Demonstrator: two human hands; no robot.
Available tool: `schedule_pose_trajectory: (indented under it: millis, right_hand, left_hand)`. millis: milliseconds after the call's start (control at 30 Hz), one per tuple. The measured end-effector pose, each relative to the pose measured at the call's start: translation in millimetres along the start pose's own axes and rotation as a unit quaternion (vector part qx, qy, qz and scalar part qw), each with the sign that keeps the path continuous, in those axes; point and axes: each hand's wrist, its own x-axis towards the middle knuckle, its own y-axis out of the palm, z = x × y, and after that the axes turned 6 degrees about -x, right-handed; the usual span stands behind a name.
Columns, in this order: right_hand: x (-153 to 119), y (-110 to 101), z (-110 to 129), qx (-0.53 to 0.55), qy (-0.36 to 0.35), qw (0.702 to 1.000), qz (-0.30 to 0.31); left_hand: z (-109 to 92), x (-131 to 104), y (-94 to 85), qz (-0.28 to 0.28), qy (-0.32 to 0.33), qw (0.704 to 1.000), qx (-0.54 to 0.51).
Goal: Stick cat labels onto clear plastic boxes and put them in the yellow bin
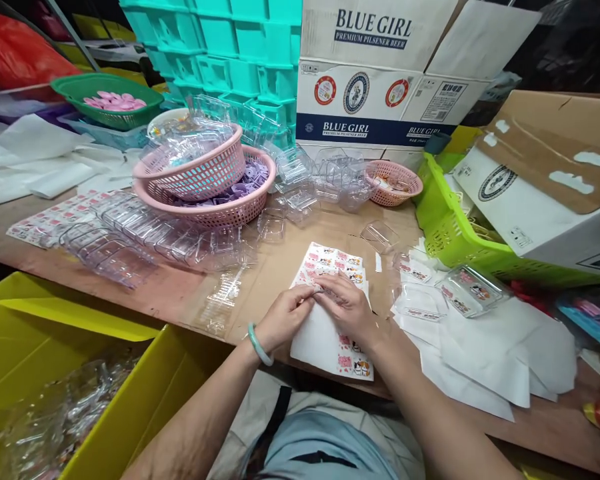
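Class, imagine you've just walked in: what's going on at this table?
A person's left hand and right hand meet, fingertips close together, over cat-printed sheets; whether they pinch anything is unclear. Clear plastic cases lie to the left, near stacked pink baskets. To the right are a clear case showing similar prints and loose white papers.

Stacked crates (230, 67), baskets (240, 212) of plastic parts (253, 177) and sticker sheets (317, 337) mark this as a workshop.

White carton (370, 80): "BLUE GIRL" over "PREMIUM PILSENER BEER" on raised flap (375, 52); same wording repeated on dark-blue band (383, 133) below; "BLUE GIRL" again on side (437, 100). Lettering in round emblems (356, 93) and on sticker sheet (317, 333) too small to read.
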Motion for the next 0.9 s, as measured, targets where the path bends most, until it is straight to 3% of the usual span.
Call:
schedule_pose_trajectory:
  millis: [267, 433, 567, 700, 900]
  right_hand:
    - [-5.6, 3.0, 1.9, 0.074, 0.058, 0.996, 0.013]
    - [-3.5, 1.2, 0.1, 0.18, 0.175, 0.968, -0.027]
    - [-3.2, 1.3, -3.0, 0.182, 0.152, 0.971, -0.008]
    - [-4.4, 4.1, -2.8, 0.18, 0.135, 0.974, -0.026]
    - [0.0, -0.3, 0.0, 0.218, 0.217, 0.951, -0.042]
  left_hand:
    - [4.8, 2.8, 4.6, -0.002, 0.001, 1.0, -0.005]
    - [11.3, 1.6, 6.9, -0.033, -0.014, 0.999, -0.008]
    - [8.5, 1.4, 8.7, -0.042, -0.013, 0.999, -0.028]
    - [5.0, 2.9, 9.9, -0.057, 0.017, 0.998, 0.005]
    - [9.2, 3.1, 9.9, -0.067, 0.014, 0.997, 0.035]
